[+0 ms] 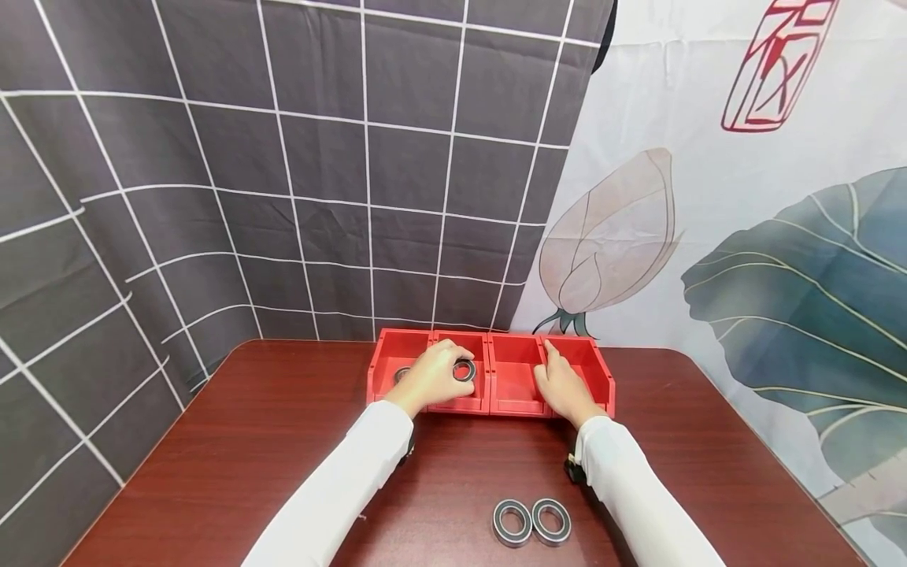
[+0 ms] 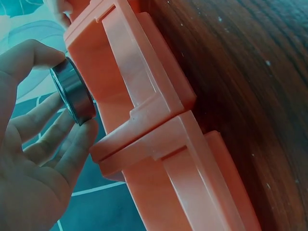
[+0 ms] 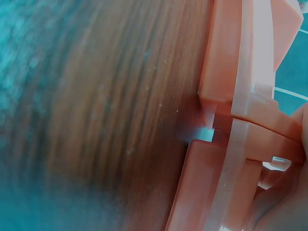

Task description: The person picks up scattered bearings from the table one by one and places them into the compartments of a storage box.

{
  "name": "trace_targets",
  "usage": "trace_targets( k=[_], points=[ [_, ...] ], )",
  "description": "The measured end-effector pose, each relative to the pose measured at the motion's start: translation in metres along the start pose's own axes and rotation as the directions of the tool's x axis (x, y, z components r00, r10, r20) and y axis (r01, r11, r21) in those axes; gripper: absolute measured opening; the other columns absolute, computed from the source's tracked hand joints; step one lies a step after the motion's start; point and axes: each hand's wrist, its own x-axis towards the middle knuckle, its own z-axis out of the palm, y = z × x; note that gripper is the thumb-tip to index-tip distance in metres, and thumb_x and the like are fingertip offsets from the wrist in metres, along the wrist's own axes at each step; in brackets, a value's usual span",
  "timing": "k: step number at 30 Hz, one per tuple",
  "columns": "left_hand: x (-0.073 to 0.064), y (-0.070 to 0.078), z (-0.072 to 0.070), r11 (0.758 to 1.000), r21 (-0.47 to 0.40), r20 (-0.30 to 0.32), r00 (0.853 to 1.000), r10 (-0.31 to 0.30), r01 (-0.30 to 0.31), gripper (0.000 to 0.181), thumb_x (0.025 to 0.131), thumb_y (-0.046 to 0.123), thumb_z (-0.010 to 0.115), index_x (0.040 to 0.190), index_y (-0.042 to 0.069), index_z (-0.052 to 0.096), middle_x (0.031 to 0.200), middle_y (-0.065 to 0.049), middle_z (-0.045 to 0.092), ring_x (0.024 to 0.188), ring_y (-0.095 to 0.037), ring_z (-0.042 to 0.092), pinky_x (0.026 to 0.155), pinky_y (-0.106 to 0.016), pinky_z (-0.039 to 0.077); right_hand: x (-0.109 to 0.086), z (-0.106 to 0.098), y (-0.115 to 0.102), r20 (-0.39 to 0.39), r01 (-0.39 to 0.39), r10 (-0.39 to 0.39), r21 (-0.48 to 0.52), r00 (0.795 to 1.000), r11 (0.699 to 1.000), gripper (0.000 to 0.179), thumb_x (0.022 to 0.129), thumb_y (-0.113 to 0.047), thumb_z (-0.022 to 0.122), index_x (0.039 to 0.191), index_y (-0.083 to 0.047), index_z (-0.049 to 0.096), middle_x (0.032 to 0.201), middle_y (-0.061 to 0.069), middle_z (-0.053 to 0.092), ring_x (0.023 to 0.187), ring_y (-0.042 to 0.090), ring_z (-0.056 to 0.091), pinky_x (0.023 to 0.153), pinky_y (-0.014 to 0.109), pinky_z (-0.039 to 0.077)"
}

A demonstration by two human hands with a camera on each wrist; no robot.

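My left hand pinches a ball bearing between thumb and fingertips. The bearing is a metal ring with a dark seal, held on edge over the second compartment from the left of a red bin row. In the left wrist view the bearing overlaps the bin's rim. My right hand grips the divider between the third and fourth compartments, its fingers partly hidden by the walls. Another bearing lies in the leftmost compartment, partly covered by my left hand.
Two more bearings, a left one and a right one, lie side by side on the brown wooden table, between my forearms. A dark gridded cloth and a printed white cloth hang behind the table.
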Motion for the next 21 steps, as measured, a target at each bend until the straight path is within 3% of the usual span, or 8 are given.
trace_targets(
  k=[8,13,21],
  points=[
    [0.012,0.002,0.003,0.999,0.031,0.040,0.999,-0.025,0.024,0.043,0.077,0.027,0.074,0.115,0.008,0.069,0.108,-0.004,0.063,0.096,-0.017,0.057,0.087,-0.030,0.051,0.001,0.001,0.001,0.005,-0.007,0.008,-0.004,1.000,1.000,0.069,0.099,-0.031,0.039,0.155,-0.009,0.007,0.153,0.021,0.028,0.134,0.042,0.036,0.102,0.064,0.033],
    [0.014,0.004,0.005,0.996,0.056,0.063,0.995,-0.072,0.068,0.043,0.077,0.027,0.075,0.115,0.009,0.068,0.108,-0.005,0.061,0.094,-0.017,0.056,0.086,-0.030,0.051,0.001,0.001,0.000,0.004,-0.007,0.007,-0.001,1.000,1.000,0.069,0.098,-0.031,0.039,0.155,-0.009,0.007,0.152,0.021,0.029,0.133,0.041,0.037,0.101,0.064,0.035],
    [0.022,0.004,0.012,0.977,0.207,0.062,0.996,-0.056,0.042,0.040,0.075,0.026,0.074,0.110,0.009,0.069,0.103,-0.005,0.060,0.094,-0.020,0.055,0.084,-0.031,0.051,0.000,-0.001,0.000,0.003,0.002,-0.002,-0.002,1.000,1.000,0.068,0.099,-0.030,0.039,0.155,-0.008,0.007,0.153,0.022,0.028,0.134,0.042,0.036,0.102,0.064,0.033]
  ],
)
